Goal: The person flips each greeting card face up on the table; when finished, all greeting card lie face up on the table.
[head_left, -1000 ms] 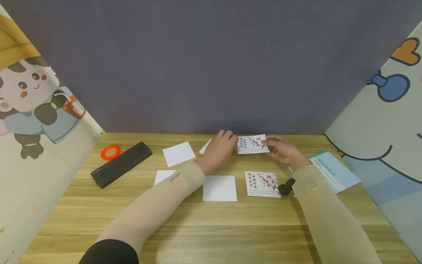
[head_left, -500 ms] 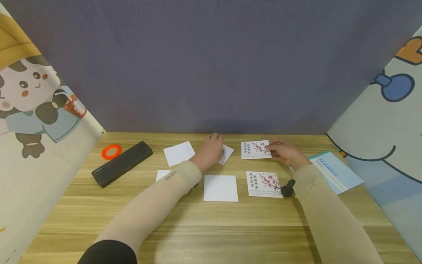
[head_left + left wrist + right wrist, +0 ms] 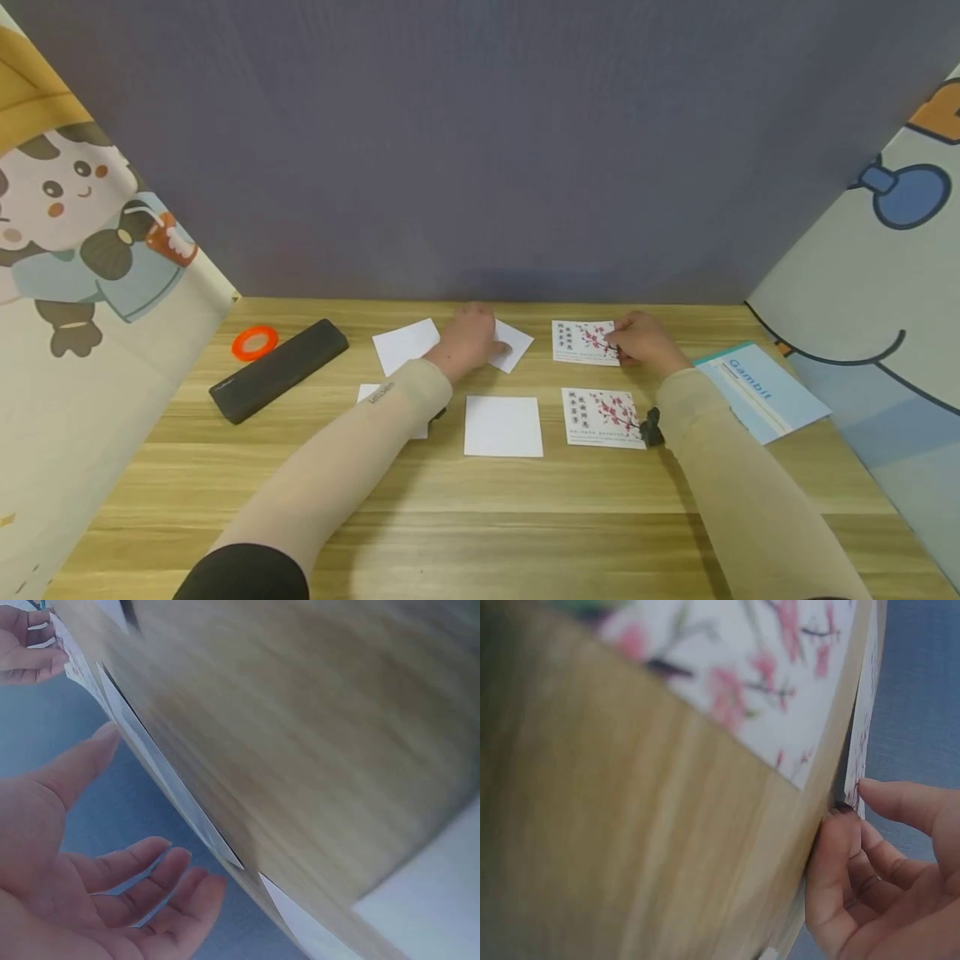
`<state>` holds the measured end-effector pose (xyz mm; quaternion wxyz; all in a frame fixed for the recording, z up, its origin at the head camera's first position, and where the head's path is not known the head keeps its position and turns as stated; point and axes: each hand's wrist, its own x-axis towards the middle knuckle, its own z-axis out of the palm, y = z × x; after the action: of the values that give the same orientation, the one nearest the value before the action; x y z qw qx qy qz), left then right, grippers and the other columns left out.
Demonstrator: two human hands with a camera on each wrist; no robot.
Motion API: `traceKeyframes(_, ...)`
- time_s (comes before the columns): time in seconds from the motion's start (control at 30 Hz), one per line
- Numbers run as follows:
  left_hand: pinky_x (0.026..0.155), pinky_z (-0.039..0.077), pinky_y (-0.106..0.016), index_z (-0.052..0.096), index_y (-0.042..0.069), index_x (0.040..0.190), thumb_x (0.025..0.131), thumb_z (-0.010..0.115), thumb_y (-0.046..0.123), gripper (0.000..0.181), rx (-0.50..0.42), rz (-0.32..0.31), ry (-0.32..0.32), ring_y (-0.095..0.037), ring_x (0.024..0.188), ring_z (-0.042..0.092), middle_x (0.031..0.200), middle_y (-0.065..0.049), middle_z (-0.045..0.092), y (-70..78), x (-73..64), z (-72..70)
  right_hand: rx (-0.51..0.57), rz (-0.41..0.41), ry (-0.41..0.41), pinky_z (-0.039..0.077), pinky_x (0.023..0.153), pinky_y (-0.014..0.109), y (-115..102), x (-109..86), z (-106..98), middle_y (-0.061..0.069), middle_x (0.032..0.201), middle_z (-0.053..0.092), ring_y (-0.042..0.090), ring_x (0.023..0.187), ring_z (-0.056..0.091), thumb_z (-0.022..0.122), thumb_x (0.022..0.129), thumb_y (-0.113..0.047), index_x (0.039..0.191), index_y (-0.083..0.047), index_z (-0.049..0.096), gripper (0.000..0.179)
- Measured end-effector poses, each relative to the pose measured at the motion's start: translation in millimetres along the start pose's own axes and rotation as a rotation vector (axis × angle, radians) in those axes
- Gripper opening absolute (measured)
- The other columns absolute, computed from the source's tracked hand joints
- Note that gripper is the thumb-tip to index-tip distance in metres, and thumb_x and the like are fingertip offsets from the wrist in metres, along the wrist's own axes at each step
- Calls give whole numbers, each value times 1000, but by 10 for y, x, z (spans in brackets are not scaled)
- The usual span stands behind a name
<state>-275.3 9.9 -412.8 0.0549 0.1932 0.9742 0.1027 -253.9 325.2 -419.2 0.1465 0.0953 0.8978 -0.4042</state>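
Note:
My right hand pinches the right edge of a postcard printed with pink blossom branches and dark characters, low over the table at the back. In the right wrist view the thumb and index finger meet at its corner. The left hand hovers at a tilted white card, covering its left part. The left wrist view has its thumb and fingers spread apart, with nothing between them. A second blossom postcard lies in the front row, its right edge near the right wrist.
Blank white cards lie at back left and front middle; another is partly under the left forearm. A long black case and an orange ring lie to the left. At right is a light blue Gambit packet.
The right hand has lowered the blossom postcard toward the table. My left hand has drawn away leftward, uncovering the tilted white card, which has shifted right and turned.

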Motion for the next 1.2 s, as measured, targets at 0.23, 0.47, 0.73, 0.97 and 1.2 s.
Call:
traceKeyframes(0.23, 111, 57, -50, 66, -7, 133, 98, 76, 47, 65, -72, -23, -11, -45, 137, 57, 146, -25, 60, -54, -8, -35, 19, -1, -25, 44, 58, 30, -12, 24, -3, -7, 56, 41, 11, 51, 39, 59, 108, -16, 91, -9, 45, 23)
traceKeyframes(0.47, 107, 58, -47, 71, -3, 121, 97, 78, 45, 55, -100, -34, -14, -37, 129, 60, 139, -22, 65, -87, -12, -40, -90, 7, 50, 61, 68, 26, -60, -36, 9, 3, 88, 61, 13, 73, 61, 63, 106, -21, 122, 4, 59, 30)
traceKeyframes(0.73, 112, 55, -50, 75, -1, 99, 95, 80, 45, 46, -115, -43, -14, -39, 132, 60, 142, -23, 64, -126, 18, -45, -153, -40, 43, 61, 74, 33, -156, -74, 49, 8, 89, 68, 15, 70, 65, 59, 107, -26, 133, 6, 58, 41)
traceKeyframes(0.97, 113, 54, -51, 69, 3, 82, 93, 82, 45, 45, -152, -47, -13, -40, 129, 61, 142, -25, 64, -160, 38, -45, -175, -98, 19, 57, 70, 32, -428, -82, 205, 10, 86, 71, 17, 68, 65, 60, 106, -28, 135, 5, 60, 44)
traceKeyframes(1.2, 110, 55, -50, 74, -3, 97, 92, 83, 45, 49, -153, -47, -18, -39, 123, 64, 130, -23, 69, -207, 48, -80, -96, -78, -35, 65, 83, 37, -746, -94, 451, 21, 121, 70, 18, 84, 72, 64, 106, -30, 145, 1, 56, 50)
